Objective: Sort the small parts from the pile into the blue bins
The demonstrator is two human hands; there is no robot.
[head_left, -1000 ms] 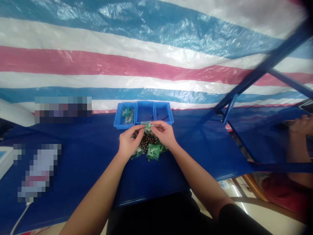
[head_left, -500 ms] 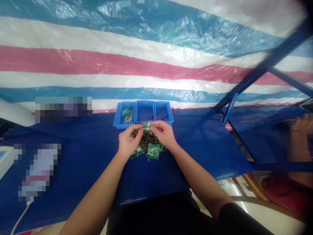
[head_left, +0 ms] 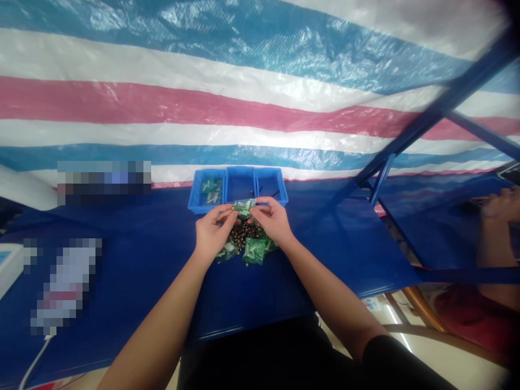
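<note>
Two bare forearms [head_left: 162, 319] reach forward across a dark blue table [head_left: 138, 238], the right one coming out of a black sleeve [head_left: 394, 357]. Between them lies a pile of small, dark, brass-tinted pieces [head_left: 245, 234]. At its near side a green plastic packet [head_left: 254, 251] rests on the table, and a clearer packet [head_left: 228, 251] lies to the left, beside the left hand [head_left: 211, 230]. That hand and the right hand [head_left: 274, 221] face each other, pinching opposite ends of a small clear-and-green plastic bag [head_left: 244, 205] between thumb and fingers, above the far side of the pile; its contents are too small to tell. Just beyond stand three blue bins side by side: the left bin [head_left: 203, 209] holds green and clear packets, the middle bin [head_left: 239, 189] a tiny dark piece, the right bin [head_left: 270, 182] thin black pieces. Farther right, a blue metal frame [head_left: 422, 124] slants upward. Behind everything hangs a blue, white and red striped sheet [head_left: 203, 103].
</note>
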